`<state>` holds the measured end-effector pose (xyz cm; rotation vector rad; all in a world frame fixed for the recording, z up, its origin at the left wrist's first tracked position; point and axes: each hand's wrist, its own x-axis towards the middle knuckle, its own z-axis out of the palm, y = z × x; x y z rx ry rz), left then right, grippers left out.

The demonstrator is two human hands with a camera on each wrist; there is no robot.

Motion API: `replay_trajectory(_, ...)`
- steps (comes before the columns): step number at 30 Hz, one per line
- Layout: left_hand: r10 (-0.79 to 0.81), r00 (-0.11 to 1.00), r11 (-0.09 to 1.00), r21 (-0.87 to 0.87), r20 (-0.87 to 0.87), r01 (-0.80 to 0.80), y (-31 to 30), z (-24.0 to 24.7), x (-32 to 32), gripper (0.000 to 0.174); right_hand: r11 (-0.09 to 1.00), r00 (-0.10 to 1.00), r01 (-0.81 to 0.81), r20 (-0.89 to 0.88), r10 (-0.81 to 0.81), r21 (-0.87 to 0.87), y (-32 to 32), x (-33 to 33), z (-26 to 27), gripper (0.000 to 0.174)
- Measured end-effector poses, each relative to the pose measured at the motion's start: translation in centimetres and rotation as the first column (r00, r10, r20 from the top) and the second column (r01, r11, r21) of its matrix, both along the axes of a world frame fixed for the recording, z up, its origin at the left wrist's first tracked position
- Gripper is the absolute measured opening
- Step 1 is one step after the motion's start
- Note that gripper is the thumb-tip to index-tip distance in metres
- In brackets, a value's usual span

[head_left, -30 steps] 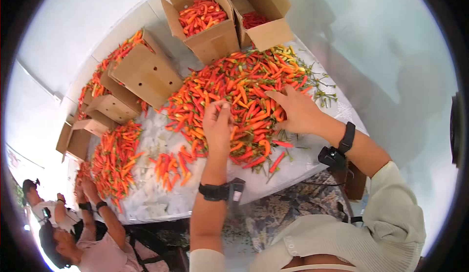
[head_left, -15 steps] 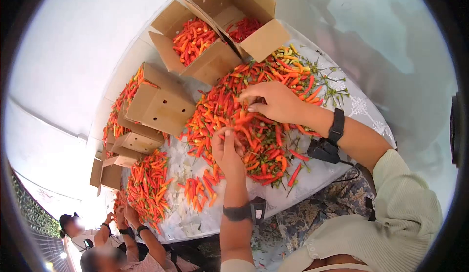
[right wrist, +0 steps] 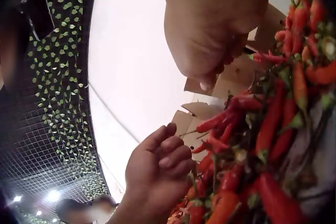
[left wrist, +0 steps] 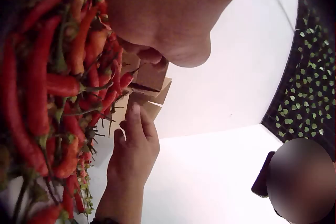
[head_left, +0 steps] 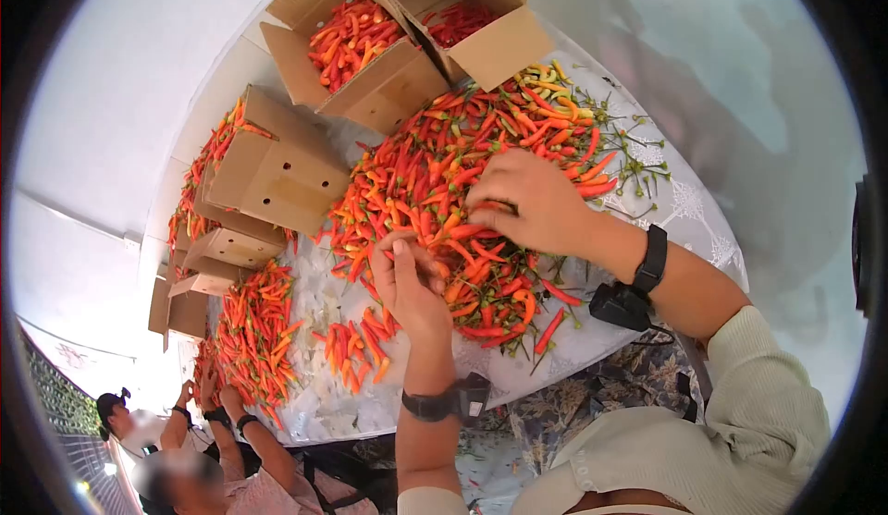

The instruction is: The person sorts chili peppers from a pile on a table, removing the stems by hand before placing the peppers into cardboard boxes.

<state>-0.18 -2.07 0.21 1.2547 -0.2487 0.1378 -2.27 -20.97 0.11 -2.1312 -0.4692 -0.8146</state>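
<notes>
In the head view my left hand (head_left: 412,284) is at the near left side of a big heap of red and orange chili peppers (head_left: 398,182), fingers curled and thumb raised. The right wrist view shows this left hand (right wrist: 160,169) with its fingers bent toward the palm; whether it holds anything I cannot tell. My right hand (head_left: 532,201) is over the middle of the heap, palm down, thumb and fingers bent around a chili pepper. A red chili (right wrist: 268,57) with its stem close to the right fingers appears in the right wrist view.
Cardboard boxes of chilies, one (head_left: 388,85) at the back and another (head_left: 277,168) at left, border the heap. Green stems (head_left: 638,159) lie right on the white tablecloth (head_left: 689,205). A small chili pile (head_left: 356,353) sits nearer. Other people (head_left: 222,478) work at lower left.
My right hand has gone from spread fingers at the heap's right to bent fingers over its middle. The left hand stays at the near side. The head view has shifted.
</notes>
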Motion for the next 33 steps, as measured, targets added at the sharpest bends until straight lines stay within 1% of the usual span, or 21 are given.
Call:
replay_trajectory(3, -0.014, 1.000, 1.000, 0.014, -0.003, 0.014, 0.1, 0.3, -0.2, 0.018, 0.988, 0.994, -0.088, 0.049, 0.095, -0.128, 1.6, -0.1, -0.6, 0.017)
replay_trajectory(7, -0.052, 0.999, 0.999, 0.006, -0.015, 0.053, 0.0, 0.2, -0.3, 0.020, 0.990, 0.999, 0.022, -0.035, -0.027, -0.139, 2.1, -0.4, -0.5, 0.020)
replay_trajectory(10, -0.096, 0.995, 0.995, -0.001, -0.003, 0.096, 0.1, 0.5, -0.3, 0.022, 0.971, 0.965, 0.223, 0.160, -0.207, -0.083, 1.3, -0.6, 0.5, 0.022)
replay_trajectory(13, -0.134, 0.989, 0.990, 0.023, -0.058, 0.136, 0.3, 0.3, -0.7, 0.024, 0.961, 0.961, 0.253, 0.088, -0.264, 0.116, 1.1, -0.5, 0.5, 0.025)
replay_trajectory(14, -0.150, 0.986, 0.988, 0.032, -0.074, 0.153, 0.1, 0.4, -0.6, 0.025, 0.952, 0.989, 0.128, 0.033, -0.142, 0.279, 1.3, 0.0, -0.2, 0.026)
replay_trajectory(16, -0.201, 0.977, 0.974, 0.093, -0.071, 0.207, 0.0, 0.2, -0.6, 0.025, 0.892, 0.997, 0.056, -0.080, -0.022, 0.449, 1.8, -0.5, 0.3, 0.024)
replay_trajectory(17, -0.224, 0.972, 0.964, 0.128, -0.068, 0.231, 0.0, 0.1, -0.5, 0.025, 0.845, 0.991, 0.027, -0.125, 0.048, 0.534, 2.2, -0.7, 0.4, 0.023)
replay_trajectory(18, -0.260, 0.965, 0.958, 0.115, -0.041, 0.263, -0.1, 0.1, -0.7, 0.023, 0.807, 0.991, -0.036, -0.086, 0.107, 0.590, 2.5, -0.7, 0.3, 0.023)
replay_trajectory(21, -0.275, 0.961, 0.944, 0.180, -0.032, 0.276, -0.3, 0.7, -1.2, 0.022, 0.684, 0.969, -0.163, -0.017, 0.248, 0.711, 3.3, -1.1, 0.1, 0.020)
replay_trajectory(24, -0.213, 0.974, 0.969, 0.110, -0.082, 0.221, -0.1, 0.5, -1.1, 0.020, 0.724, 0.943, -0.178, -0.094, 0.319, 0.666, 3.6, -1.8, 0.5, 0.015)
replay_trajectory(26, -0.173, 0.980, 0.981, 0.073, -0.094, 0.180, -0.2, 0.7, -0.6, 0.020, 0.752, 0.970, -0.149, -0.054, 0.238, 0.642, 3.3, -1.3, 0.4, 0.013)
replay_trajectory(27, -0.196, 0.976, 0.976, 0.076, -0.097, 0.204, 0.0, 0.6, -0.6, 0.020, 0.756, 0.980, -0.124, -0.041, 0.196, 0.643, 3.5, -1.4, -0.1, 0.011)
replay_trajectory(28, -0.220, 0.970, 0.970, 0.084, -0.105, 0.229, 0.2, 0.6, -0.6, 0.020, 0.699, 0.973, -0.115, -0.062, 0.223, 0.706, 3.6, -1.3, -0.4, 0.011)
replay_trajectory(29, -0.245, 0.963, 0.963, 0.091, -0.109, 0.255, 0.3, 0.6, -0.6, 0.019, 0.706, 0.969, -0.124, -0.068, 0.237, 0.697, 3.8, -1.6, -0.4, 0.011)
replay_trajectory(31, -0.227, 0.969, 0.966, 0.104, -0.093, 0.236, 0.0, 0.4, -0.7, 0.020, 0.733, 0.965, -0.157, -0.057, 0.257, 0.662, 4.0, -2.1, 0.3, 0.011)
replay_trajectory(32, -0.216, 0.973, 0.969, 0.105, -0.085, 0.225, -0.2, 0.3, -0.8, 0.021, 0.771, 0.960, -0.145, -0.101, 0.262, 0.621, 3.9, -2.4, 0.6, 0.011)
replay_trajectory(33, -0.205, 0.977, 0.972, 0.106, -0.057, 0.210, -0.3, 0.3, -0.8, 0.022, 0.778, 0.963, -0.144, -0.095, 0.252, 0.612, 3.8, -2.2, 0.6, 0.011)
